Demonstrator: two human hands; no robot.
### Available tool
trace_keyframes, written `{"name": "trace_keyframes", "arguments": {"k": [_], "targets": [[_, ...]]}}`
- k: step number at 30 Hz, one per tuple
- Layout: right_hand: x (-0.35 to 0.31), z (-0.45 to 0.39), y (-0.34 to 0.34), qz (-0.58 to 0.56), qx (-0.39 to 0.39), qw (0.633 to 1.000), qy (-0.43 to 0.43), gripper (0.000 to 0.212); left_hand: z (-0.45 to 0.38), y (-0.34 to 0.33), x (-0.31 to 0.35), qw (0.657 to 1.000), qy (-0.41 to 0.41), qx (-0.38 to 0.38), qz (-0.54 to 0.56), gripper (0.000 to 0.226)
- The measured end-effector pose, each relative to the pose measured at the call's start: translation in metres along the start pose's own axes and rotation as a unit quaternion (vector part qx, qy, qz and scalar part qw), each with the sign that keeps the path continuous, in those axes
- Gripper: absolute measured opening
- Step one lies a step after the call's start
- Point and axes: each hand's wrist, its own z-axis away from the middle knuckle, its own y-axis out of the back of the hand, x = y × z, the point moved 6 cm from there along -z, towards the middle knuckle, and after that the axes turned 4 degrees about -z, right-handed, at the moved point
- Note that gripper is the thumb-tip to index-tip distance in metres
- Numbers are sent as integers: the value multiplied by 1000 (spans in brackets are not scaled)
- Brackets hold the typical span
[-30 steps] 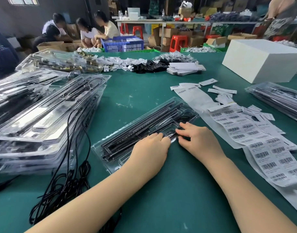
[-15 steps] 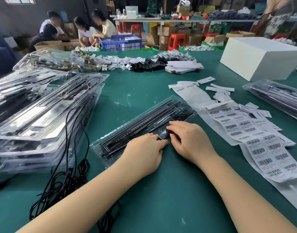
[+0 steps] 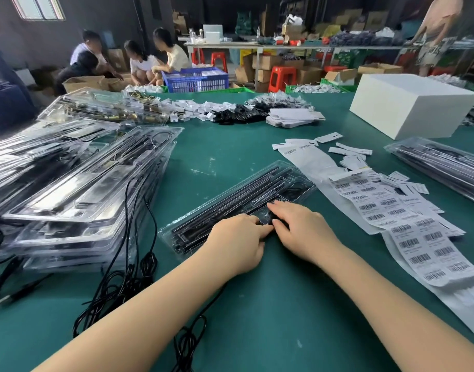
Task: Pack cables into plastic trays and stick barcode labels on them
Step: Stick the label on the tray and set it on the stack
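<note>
A clear plastic tray [image 3: 230, 202] with long black bars and a coiled black cable lies slanted on the green table [image 3: 284, 304]. My left hand [image 3: 235, 237] rests on its near edge, fingertips pressing down on the plastic. My right hand [image 3: 300, 226] lies right beside it, its fingers spread flat over the tray's cable compartment. A small black part shows between the two sets of fingertips. Strips of barcode labels [image 3: 418, 237] on white backing paper lie to the right of the tray.
A tall stack of filled clear trays [image 3: 82, 183] stands at the left, with loose black cables [image 3: 128, 285] trailing from it to the near edge. More trays [image 3: 445, 167] and a white box [image 3: 410, 108] are at the right. People work in the background.
My right hand has slid left along the tray's near edge until it meets the left hand. The left hand has barely moved.
</note>
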Motion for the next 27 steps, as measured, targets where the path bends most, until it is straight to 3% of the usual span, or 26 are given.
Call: {"name": "trace_keyframes", "arguments": {"k": [3,8,12,16,20,27], "targets": [[-14,-12,9,92,1,993,74,43,0,-1,0,1000,1,3,-5,37],[-28,-35,17,142,-114,969,166,31,0,-1,-1,1000,-3,4,1,41],[-22,-62,21,-62,-149,987,15,8,-1,-2,-3,1000,-5,2,7,45],[-12,-80,18,-158,-216,958,-105,10,-1,-2,-2,1000,-4,7,7,43],[-16,-90,17,-127,-306,933,-139,13,-2,-2,-4,1000,-9,5,8,44],[-21,-95,1,-58,-383,903,-188,18,-1,-3,-4,1000,-16,-2,-1,47]]}}
